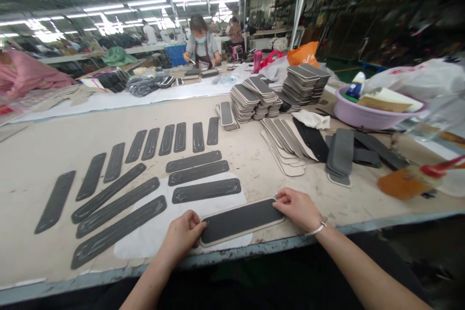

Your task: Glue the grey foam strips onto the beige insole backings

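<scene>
A long dark panel with a pale border (241,221) lies at the table's front edge, partly over a white sheet (136,242). My left hand (185,232) pinches its left end between thumb and fingers. At the opposite end, my right hand (296,207) grips the upper corner; a bracelet circles that wrist. Beyond my hands, several dark strips (206,191) with shiny, wet-looking streaks are spread out on the table. Some lie sideways, others point away from me.
Stacks of pale-edged panels (249,99) stand at the back right. Nearer are fanned pale pieces (285,143), dark panels (340,152), a bottle of amber liquid (403,182) with a red top, and a purple basin (378,115). A co-worker (202,46) works across the table.
</scene>
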A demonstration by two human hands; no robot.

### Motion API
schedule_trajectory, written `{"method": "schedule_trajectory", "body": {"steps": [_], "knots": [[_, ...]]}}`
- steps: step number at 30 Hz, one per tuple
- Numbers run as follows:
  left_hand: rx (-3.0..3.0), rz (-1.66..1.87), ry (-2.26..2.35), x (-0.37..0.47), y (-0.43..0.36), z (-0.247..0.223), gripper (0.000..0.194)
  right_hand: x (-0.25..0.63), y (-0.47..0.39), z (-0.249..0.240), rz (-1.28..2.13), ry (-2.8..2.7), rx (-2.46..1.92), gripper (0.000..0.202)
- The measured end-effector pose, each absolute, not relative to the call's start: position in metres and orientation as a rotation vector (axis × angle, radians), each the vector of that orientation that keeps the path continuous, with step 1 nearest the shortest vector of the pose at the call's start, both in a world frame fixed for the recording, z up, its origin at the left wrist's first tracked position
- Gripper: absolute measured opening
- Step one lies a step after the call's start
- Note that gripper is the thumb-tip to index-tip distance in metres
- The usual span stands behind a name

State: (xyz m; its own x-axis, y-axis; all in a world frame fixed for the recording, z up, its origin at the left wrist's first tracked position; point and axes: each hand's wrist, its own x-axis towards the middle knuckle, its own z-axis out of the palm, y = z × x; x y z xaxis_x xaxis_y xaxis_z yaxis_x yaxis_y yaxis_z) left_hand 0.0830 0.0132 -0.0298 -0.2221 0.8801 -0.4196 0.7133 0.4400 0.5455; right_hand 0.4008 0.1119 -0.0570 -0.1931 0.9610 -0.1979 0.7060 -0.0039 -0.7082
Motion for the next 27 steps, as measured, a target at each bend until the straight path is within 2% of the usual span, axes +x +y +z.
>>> {"method": "schedule_trajectory", "body": {"steps": [7, 27], "knots": [[1.308, 0.407, 1.904, 0.078, 0.008, -0.032, 0.014, 0.402, 0.112, -0.057, 1.027, -1.971, -1.750, 0.016], [1.415, 0.273, 1.908, 0.073, 0.012, -0.047, 0.010, 0.398, 0.112, -0.057, 0.983, -1.950, -1.724, 0.017]]}}
